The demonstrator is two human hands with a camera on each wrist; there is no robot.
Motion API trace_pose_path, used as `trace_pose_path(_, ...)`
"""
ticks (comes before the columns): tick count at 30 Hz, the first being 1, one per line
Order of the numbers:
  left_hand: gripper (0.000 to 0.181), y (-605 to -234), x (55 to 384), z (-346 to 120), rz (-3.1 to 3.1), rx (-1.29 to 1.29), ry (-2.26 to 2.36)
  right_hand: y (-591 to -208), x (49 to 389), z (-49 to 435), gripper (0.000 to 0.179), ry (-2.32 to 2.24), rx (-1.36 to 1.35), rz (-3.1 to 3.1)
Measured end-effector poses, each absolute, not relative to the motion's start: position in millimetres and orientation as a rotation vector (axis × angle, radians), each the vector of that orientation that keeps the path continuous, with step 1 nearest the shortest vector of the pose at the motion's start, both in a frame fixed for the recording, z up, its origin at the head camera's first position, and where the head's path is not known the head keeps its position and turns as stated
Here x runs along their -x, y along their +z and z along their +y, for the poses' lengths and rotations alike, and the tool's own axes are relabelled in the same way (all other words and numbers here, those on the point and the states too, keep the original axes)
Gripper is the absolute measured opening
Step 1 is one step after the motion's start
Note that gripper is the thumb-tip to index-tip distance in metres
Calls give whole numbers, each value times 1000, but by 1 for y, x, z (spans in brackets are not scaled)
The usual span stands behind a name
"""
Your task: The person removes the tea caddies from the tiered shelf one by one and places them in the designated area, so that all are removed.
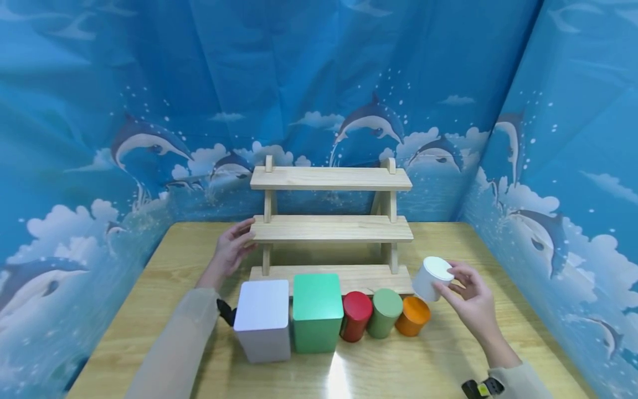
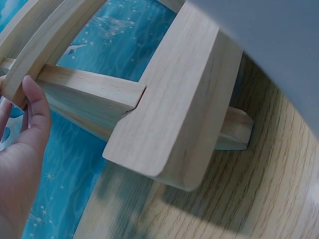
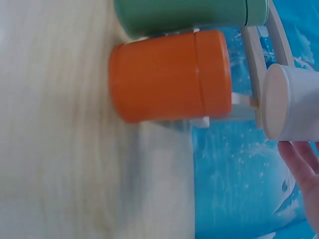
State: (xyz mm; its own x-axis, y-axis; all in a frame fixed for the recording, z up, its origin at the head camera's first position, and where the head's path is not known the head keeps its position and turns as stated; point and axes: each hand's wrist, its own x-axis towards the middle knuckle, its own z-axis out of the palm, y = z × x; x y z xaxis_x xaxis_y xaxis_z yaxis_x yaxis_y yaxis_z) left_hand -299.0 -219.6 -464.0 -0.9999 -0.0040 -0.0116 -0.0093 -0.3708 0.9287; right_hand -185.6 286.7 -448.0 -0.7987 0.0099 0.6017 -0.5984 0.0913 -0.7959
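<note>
A three-tier wooden display shelf (image 1: pixel 331 228) stands at the back of the table. At the left end of its middle plank (image 2: pixel 30 64), my left hand (image 1: pixel 233 247) grips the board between thumb and fingers. My right hand (image 1: pixel 468 293) holds a white round canister (image 1: pixel 432 279) off the table, near the shelf's right end. In the right wrist view the white canister (image 3: pixel 294 104) hangs beyond an orange canister (image 3: pixel 164 77), apart from it. Left of the orange one stand a green canister (image 1: pixel 385 313) and a red canister (image 1: pixel 356 316).
In front of the shelf's left half stand a white box (image 1: pixel 262 321) and a green box (image 1: pixel 317 313), partly hiding the bottom plank (image 1: pixel 374 277). Blue dolphin-print curtains (image 1: pixel 299 83) enclose the wooden table (image 1: pixel 169 288) at the back and sides.
</note>
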Motion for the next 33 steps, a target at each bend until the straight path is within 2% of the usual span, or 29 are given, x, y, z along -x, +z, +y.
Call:
trace_pose_path(10, 50, -461, 298, -219, 1774, 28, 2584, -497, 195, 331, 39, 1798, -597, -1802)
trace_pose_path(17, 50, -462, 299, -219, 1748, 16, 2591, -486, 176, 324, 38, 1638, -375, -1966)
trace_pose_path(22, 49, -462, 299, -218, 1754, 6, 2591, -526, 187, 352, 38, 1666, -409, -1948)
trace_pose_path(26, 49, -463, 300, -219, 1759, 11, 2592, -553, 194, 367, 38, 1611, -316, -2003)
trace_pose_path(29, 49, -463, 299, -219, 1759, 21, 2589, -558, 193, 363, 38, 1460, -188, -2121)
trace_pose_path(33, 50, -463, 298, -219, 1752, 24, 2590, -537, 179, 341, 37, 1451, -108, -2200)
